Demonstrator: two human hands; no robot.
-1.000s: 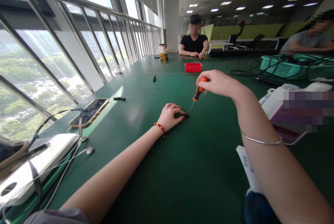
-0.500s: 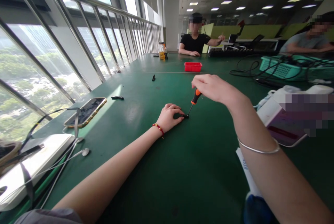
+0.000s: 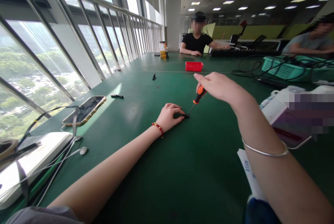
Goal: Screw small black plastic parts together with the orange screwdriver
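Fingers of my left hand (image 3: 169,116) pinch a small dark part (image 3: 185,115) down on the green tabletop (image 3: 146,164). What kind of part it is, I cannot make out. My right hand (image 3: 215,85) holds a screwdriver (image 3: 199,95) with an orange and black handle. Its thumb lies out along the top, and the other fingers are partly hidden behind the palm. The slanted shaft runs down to the part's right end, where the tip seems to touch it.
Two small black pieces (image 3: 117,96) (image 3: 154,76) lie further off. A phone (image 3: 85,110) and earphones (image 3: 82,151) are at left. A red bin (image 3: 194,66) stands ahead, a teal basket (image 3: 281,68) with cables at right. A person (image 3: 197,41) sits opposite.
My right hand and the screwdriver handle have shifted slightly right, with the thumb now stretched out more. My left hand stays on the part. The person opposite has lowered an arm toward a keyboard.
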